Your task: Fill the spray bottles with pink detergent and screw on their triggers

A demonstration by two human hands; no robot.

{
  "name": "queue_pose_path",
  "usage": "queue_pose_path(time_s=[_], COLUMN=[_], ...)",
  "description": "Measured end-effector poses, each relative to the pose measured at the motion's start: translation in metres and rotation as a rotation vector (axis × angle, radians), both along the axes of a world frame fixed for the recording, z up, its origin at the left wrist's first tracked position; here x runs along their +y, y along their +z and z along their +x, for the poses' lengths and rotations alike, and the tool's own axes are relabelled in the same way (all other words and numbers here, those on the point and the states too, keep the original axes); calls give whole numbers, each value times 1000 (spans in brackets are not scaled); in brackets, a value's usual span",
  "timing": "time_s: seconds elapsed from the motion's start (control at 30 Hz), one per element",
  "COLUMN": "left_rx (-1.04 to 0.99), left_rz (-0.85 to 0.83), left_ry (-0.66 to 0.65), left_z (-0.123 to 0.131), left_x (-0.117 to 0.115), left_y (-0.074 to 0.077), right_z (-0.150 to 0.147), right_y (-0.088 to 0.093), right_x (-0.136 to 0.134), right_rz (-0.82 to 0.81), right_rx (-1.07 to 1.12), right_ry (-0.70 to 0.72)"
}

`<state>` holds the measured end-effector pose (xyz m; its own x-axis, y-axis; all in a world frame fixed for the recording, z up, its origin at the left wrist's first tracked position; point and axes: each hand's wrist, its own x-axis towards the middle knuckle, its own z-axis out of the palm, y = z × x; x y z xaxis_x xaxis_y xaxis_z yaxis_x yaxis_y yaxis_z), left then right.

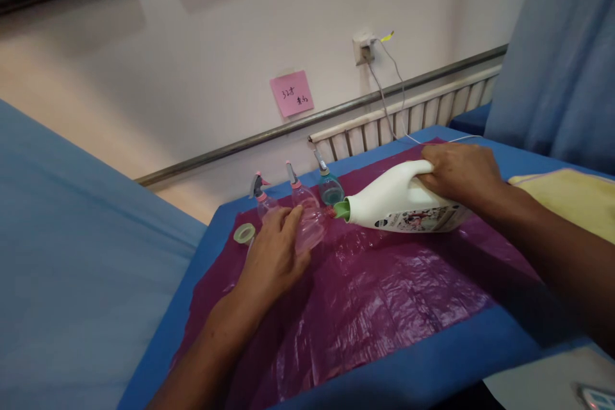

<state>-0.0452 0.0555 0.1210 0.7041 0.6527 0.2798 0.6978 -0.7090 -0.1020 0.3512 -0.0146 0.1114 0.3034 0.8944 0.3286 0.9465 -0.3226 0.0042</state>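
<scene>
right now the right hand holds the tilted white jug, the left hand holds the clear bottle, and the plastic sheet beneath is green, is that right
Not quite: the plastic sheet is purple, as the head view shows. The right hand does hold the tilted white jug, and the left hand the clear bottle.

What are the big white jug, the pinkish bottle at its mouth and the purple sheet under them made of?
White jug: probably plastic, smooth and fairly matte, with a handle that flows into the body.
Pinkish bottle: likely clear, glossy plastic, since it's see-through, though it might be glass.
Purple sheet: looks like thin, shiny plastic, because it wrinkles and shows bright glints.
</scene>
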Motion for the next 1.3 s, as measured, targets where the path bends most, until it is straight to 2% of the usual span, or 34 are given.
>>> queue_pose_path(time_s=[0.13,0.3,0.8,1.3], left_rx=[26,73,210,279], left_rz=[47,79,93,130], left_ry=[-24,16,63,87], left_z=[0,3,11,15], left_x=[2,0,-3,-5], left_y=[2,9,23,26], right_z=[0,-2,-8,-6], right_y=[0,3,9,-1], right_x=[0,-1,-4,1], right_rz=[-1,-8,-33,13], right_rx=[2,-2,27,0], right_ry=[4,0,0,-4])
